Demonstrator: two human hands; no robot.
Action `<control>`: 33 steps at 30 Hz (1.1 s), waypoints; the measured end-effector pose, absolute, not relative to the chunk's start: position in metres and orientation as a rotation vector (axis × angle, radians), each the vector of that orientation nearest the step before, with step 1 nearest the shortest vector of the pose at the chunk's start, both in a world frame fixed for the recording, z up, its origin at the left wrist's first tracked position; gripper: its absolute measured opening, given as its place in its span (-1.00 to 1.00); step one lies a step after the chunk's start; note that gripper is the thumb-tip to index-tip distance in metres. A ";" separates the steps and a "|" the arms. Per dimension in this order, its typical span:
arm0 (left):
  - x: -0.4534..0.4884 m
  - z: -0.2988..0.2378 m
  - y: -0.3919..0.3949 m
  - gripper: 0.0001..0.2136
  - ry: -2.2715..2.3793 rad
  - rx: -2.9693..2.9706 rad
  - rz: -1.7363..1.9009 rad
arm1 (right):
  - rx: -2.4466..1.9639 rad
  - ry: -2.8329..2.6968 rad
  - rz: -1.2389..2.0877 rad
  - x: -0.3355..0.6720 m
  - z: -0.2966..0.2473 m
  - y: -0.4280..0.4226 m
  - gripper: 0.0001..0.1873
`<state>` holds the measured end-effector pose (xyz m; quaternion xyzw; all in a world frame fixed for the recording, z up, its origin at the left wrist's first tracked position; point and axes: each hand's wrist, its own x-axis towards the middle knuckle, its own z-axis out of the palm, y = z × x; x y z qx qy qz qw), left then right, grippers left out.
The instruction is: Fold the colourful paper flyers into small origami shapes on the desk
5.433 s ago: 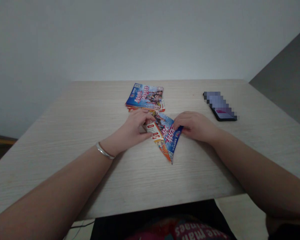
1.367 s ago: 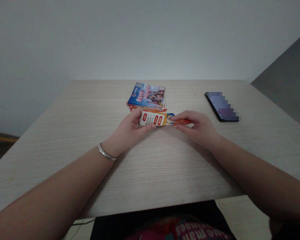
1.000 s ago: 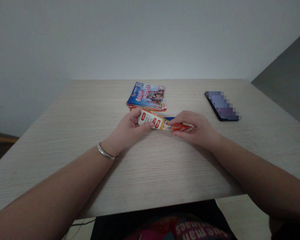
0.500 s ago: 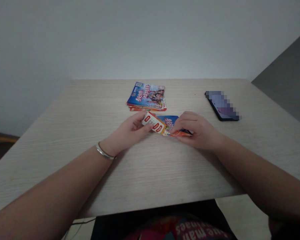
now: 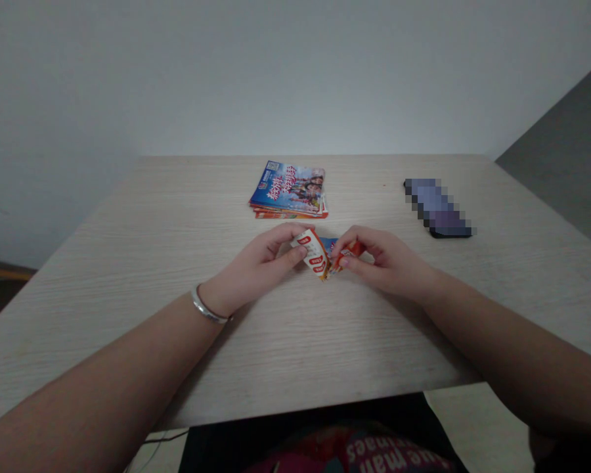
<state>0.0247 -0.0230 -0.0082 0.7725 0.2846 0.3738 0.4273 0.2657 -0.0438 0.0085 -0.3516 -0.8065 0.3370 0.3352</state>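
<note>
Folded leaflet (image 5: 318,255) held between a person's left hand (image 5: 272,260) and right hand (image 5: 381,261) over a pale desk (image 5: 285,358)

From where I stand, both hands are nearly closed on the paper, each with its thumb in front. The left thumb presses on a white panel while its fingers curl behind. The right thumb and fingertips pinch a crumpled orange-red part, the other fingers bent under.

The white panel carries red rounded labels whose lettering is too small to read. Just beyond the hands lies a stack of leaflets (image 5: 289,189), blue on top, with large white Chinese characters edged in red and a square code in one corner. The person's shirt (image 5: 374,452) shows upside-down letters, partly "ue man".

The leaflet is at mid-desk, nearer the person than the stack. It is tilted and creased, white and orange-red in front, with blue showing behind; whether its lower corner touches the desk I cannot tell. A silver bracelet (image 5: 207,307) circles the left wrist; a phone (image 5: 436,207), its screen blurred out, lies to the right.
</note>
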 end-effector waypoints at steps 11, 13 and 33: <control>0.030 -0.011 -0.020 -0.84 0.658 2.261 1.083 | -0.729 -1.908 0.867 0.256 0.000 -0.033 -0.94; 0.031 -0.012 -0.022 -0.85 0.671 2.247 1.063 | -0.721 -1.899 0.917 0.254 -0.001 -0.035 -0.96; 0.037 -0.012 -0.029 -0.76 0.735 2.099 1.128 | -0.820 -1.704 1.088 0.240 0.001 -0.041 -0.65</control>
